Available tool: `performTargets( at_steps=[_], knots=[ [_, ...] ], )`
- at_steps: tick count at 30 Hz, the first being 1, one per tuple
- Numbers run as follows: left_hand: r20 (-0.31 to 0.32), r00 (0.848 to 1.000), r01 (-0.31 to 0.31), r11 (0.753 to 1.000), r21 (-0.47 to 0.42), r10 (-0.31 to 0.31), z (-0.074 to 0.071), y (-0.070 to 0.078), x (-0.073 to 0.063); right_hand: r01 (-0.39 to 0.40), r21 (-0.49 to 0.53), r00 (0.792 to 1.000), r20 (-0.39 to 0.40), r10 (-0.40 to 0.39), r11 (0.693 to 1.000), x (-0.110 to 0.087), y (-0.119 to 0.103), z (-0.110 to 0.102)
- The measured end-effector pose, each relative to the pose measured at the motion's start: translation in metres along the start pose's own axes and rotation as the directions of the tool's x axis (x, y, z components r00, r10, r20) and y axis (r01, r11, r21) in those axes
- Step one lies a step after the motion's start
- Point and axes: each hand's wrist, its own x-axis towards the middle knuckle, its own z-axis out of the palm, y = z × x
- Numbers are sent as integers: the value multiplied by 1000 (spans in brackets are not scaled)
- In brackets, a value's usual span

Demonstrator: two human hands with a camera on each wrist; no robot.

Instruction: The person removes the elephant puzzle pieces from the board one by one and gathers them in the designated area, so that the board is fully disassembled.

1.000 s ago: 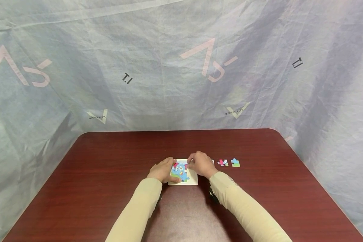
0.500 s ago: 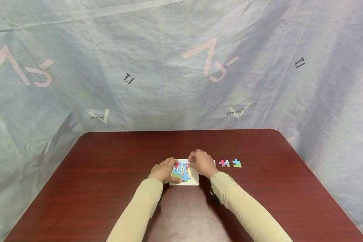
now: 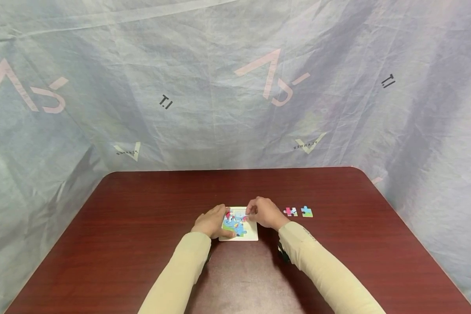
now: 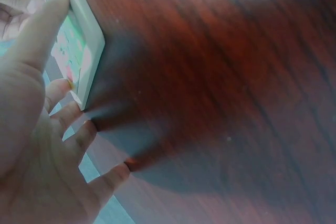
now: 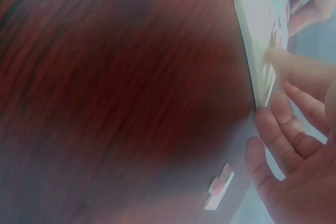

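Note:
A white puzzle tray (image 3: pixel 251 234) lies on the table, partly filled with pieces of a blue cartoon animal picture (image 3: pixel 230 223). My left hand (image 3: pixel 212 222) rests along its left side. In the left wrist view the thumb (image 4: pixel 44 27) lies on the tray's rim, and the other fingers spread beside it with tips down. My right hand (image 3: pixel 264 213) is over the tray's upper right part, pinching a puzzle piece (image 3: pixel 244 218) with pink on it. That piece looks tilted; its far side is hidden by the fingers. The right thumb (image 5: pixel 299 72) shows in the right wrist view.
Right of the tray lie two loose puzzle pieces: a pink and white one (image 3: pixel 290 212) and a blue and green one (image 3: pixel 307 212). The dark red wooden table (image 3: pixel 141 200) extends to both sides. A grey printed cloth (image 3: pixel 212 87) hangs behind it.
My right hand has shifted slightly, and the pink-marked piece now sits lower and tilted, baring pale tray above it. A white edge right of that hand is no longer visible. My left hand stays put.

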Motion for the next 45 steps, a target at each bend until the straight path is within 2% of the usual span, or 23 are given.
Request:
performTargets(
  at_steps=[12, 22, 39, 45],
  knots=[
    [14, 1000, 8, 1000, 3, -8, 2, -2, 1, 50, -15, 997, 63, -49, 999, -3, 2, 0],
    [9, 1000, 15, 1000, 22, -16, 2, -3, 1, 109, -63, 993, 51, -105, 992, -4, -1, 3],
    [1, 1000, 12, 1000, 15, -12, 2, -1, 1, 102, -73, 993, 72, -97, 992, -5, 4, -2],
    [1, 1000, 8, 1000, 3, -8, 2, -1, 0, 129, -92, 990, 75, -122, 987, -5, 4, -3]
  ],
)
